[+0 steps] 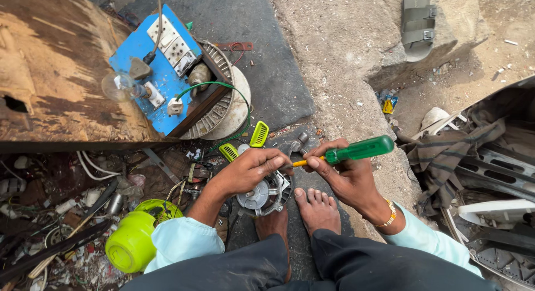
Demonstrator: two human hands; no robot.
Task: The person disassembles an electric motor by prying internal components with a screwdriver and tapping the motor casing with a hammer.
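My right hand [344,176] grips a screwdriver [356,150] with a green handle and a yellow collar, its tip pointing left toward a small grey metal motor [266,195]. My left hand [251,168] rests on top of the motor and holds it down on the dark ground. The motor sits just in front of my two bare feet [315,208]. A gold bracelet [389,214] is on my right wrist. The screwdriver's tip is hidden behind my left fingers.
A blue switchboard [159,73] with white sockets and a bulb lies on a round fan guard [231,110]. Green-yellow plastic parts [259,134] lie near the motor. A lime green housing [134,241] sits lower left among scrap. A sandal [418,23] rests on concrete; striped cloth [446,151] at right.
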